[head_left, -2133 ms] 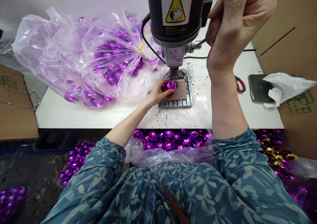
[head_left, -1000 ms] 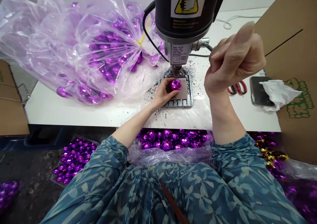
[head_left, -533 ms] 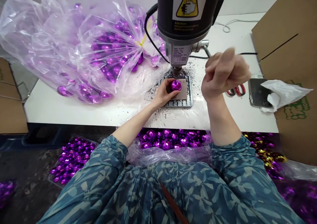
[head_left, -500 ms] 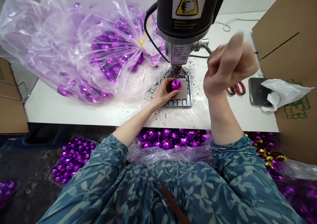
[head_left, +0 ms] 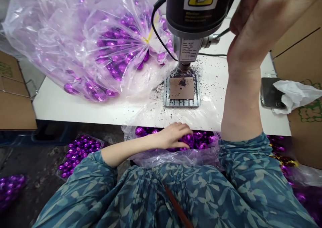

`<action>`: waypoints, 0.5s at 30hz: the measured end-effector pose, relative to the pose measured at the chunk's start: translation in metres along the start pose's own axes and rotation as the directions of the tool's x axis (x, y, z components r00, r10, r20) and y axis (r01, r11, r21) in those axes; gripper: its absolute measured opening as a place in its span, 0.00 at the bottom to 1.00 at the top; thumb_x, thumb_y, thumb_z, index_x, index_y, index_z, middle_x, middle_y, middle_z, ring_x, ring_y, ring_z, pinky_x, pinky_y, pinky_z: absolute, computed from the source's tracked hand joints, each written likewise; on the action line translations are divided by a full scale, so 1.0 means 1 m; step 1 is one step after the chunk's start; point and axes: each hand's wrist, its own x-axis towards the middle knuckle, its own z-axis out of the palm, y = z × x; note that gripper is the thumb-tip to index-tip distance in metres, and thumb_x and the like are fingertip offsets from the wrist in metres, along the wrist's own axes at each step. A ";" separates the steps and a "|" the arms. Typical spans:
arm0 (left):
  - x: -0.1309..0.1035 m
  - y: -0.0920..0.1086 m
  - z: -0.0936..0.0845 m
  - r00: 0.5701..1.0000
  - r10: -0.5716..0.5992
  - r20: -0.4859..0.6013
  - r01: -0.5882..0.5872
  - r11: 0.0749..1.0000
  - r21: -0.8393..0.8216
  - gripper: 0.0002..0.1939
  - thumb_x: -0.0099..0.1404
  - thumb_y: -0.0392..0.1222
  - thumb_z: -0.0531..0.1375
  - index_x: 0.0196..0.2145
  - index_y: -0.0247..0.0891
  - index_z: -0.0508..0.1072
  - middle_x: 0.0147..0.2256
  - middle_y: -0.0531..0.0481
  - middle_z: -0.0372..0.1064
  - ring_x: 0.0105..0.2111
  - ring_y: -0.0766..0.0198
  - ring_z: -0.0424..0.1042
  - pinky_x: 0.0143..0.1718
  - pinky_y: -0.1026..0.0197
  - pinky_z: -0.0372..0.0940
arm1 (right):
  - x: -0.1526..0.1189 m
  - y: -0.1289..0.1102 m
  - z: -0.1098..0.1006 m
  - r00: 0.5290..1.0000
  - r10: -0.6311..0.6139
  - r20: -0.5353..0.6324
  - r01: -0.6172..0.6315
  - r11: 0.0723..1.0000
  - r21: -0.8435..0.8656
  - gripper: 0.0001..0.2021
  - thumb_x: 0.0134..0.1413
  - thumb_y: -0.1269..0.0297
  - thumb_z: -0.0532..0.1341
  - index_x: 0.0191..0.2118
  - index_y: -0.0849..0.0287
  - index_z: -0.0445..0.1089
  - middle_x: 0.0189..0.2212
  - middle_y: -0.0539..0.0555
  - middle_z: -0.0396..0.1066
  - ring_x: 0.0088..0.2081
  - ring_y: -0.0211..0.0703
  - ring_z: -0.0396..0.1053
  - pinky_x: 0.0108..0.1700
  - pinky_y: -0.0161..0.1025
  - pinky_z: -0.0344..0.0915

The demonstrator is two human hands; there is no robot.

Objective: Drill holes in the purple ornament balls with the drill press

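- Your left hand (head_left: 173,136) has left the board (head_left: 187,94), where half a second ago it pinched a ball under the drill (head_left: 196,25); it is now down at the front edge of the table (head_left: 100,115), over the pile of purple balls (head_left: 202,144) in the plastic (head_left: 176,158).
- Your right hand (head_left: 254,23) has gone up, from low beside the drill to near the top of the view; its fingers are folded tight round the far end of the lever (head_left: 223,33), which the hand hides.
- For the work, I judge this a changeover between balls; the board bears only dark shavings (head_left: 182,82) and a small dark spot that looks like a hole, and your left fingers are well apart from the drill.
- Your left fingers and thumb are half curled, with one ball (head_left: 188,139) between them; I cannot tell whether they grip it or only touch it, nor whether it is the one from the board.
- That ball is round, shiny purple and faceted like a mirror; it lies at your fingertips among its neighbours, partly covered; no hole shows on the side in view.
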 end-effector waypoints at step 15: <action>0.039 -0.204 -0.208 0.584 -0.566 -0.582 0.802 0.513 0.306 0.18 0.70 0.35 0.59 0.57 0.38 0.75 0.63 0.31 0.72 0.68 0.35 0.67 0.69 0.30 0.63 | 0.006 0.021 -0.001 0.943 -0.231 -0.238 0.228 0.973 -0.040 0.31 0.39 0.31 0.63 0.19 0.59 0.65 0.13 0.43 0.49 0.15 0.22 0.52 0.27 0.31 0.60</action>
